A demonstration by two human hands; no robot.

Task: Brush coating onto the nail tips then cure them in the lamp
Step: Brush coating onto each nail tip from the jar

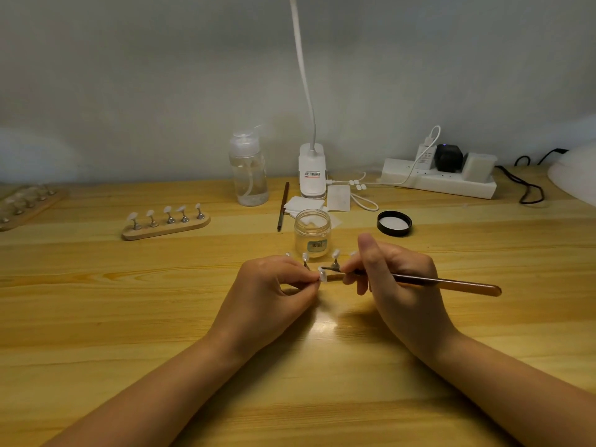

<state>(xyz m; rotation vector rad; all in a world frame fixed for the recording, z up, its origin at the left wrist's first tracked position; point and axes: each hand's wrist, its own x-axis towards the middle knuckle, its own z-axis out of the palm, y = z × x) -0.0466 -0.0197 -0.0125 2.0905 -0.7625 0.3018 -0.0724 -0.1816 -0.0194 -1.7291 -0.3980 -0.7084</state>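
My left hand [274, 287] pinches a small stand with a pale nail tip [322, 273] just above the table. My right hand [392, 279] grips a brown brush [451, 283] like a pen; its bristle end touches that nail tip. Behind my fingers, a wooden holder with more nail tips [335, 254] is mostly hidden. An open clear jar of coating [312, 233] stands just beyond, its black lid [394, 223] lying to the right. The white edge of what may be the curing lamp [577, 175] shows at far right.
A second wooden holder [166, 226] with several nail tips sits left; a third [25, 204] at far left. At the back stand a pump bottle [248, 171], a clip desk lamp [311, 171], white wipes [303, 204], a spare brush [283, 206], and a power strip [438, 179] with cables.
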